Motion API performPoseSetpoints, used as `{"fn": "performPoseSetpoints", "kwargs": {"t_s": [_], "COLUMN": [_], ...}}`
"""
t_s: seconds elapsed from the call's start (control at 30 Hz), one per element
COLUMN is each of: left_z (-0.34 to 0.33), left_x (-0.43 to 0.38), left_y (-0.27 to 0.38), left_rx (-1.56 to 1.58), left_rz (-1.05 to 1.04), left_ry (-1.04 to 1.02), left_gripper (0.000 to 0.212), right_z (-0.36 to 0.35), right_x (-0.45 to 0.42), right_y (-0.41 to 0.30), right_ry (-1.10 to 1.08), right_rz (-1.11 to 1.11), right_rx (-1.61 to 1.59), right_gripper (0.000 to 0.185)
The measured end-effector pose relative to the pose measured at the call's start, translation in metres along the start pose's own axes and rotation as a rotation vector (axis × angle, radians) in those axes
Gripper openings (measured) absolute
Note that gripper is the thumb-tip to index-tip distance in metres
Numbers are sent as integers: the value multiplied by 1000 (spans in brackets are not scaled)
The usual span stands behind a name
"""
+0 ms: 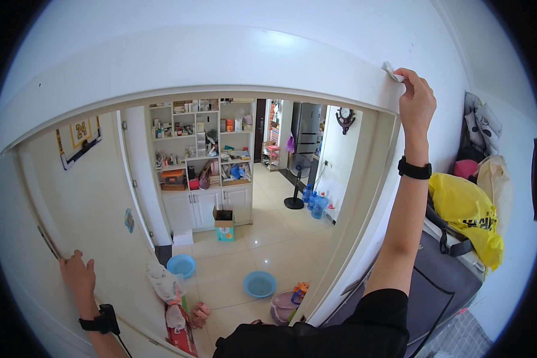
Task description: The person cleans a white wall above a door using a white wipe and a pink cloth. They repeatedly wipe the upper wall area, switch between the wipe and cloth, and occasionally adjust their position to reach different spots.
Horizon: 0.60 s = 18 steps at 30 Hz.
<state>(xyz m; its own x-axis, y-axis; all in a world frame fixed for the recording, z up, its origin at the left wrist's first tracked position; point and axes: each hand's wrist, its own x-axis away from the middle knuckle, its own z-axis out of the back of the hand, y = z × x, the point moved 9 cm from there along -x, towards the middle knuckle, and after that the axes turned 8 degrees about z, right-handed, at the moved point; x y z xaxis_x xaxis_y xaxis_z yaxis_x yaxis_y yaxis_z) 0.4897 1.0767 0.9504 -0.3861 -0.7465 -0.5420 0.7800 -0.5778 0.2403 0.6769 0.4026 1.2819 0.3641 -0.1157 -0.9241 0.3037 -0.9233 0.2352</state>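
Observation:
My right hand [417, 96] is raised at the upper right corner of the white door frame [232, 58]. It pinches a folded white cloth or wipe [393, 74] between thumb and fingers, against the frame's top edge. Low on the left, my left hand [78, 274] rests its fingertips on the edge of a white door [22, 232], just below a metal plate [48, 241] set in that edge. Nothing is seen in this hand, whose fingers are slightly spread. Both wrists wear black straps.
Through the doorway stand a shelf unit [191, 147], a black fan [294, 202], water bottles [319, 207] and blue basins [259, 284] on the tiled floor. Bags and a red box [181, 335] lie low by the door. At right, a yellow bag [463, 206] tops a grey padded piece [447, 273].

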Motion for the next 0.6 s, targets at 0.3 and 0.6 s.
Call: {"fn": "performPoseSetpoints", "kwargs": {"t_s": [0.3,0.6], "left_z": [1,-9], "left_x": [1,-3], "left_y": [-1,-1], "left_rx": [9,56], "left_rz": [20,-6], "left_ry": [22,25], "left_gripper": [32,31], "right_z": [-6,-8], "right_x": [13,15], "right_y": [54,86], "right_ry": [-41,-134], "right_rz": [-41,-29], "right_rx": [125,327], "right_gripper": [28,29]}}
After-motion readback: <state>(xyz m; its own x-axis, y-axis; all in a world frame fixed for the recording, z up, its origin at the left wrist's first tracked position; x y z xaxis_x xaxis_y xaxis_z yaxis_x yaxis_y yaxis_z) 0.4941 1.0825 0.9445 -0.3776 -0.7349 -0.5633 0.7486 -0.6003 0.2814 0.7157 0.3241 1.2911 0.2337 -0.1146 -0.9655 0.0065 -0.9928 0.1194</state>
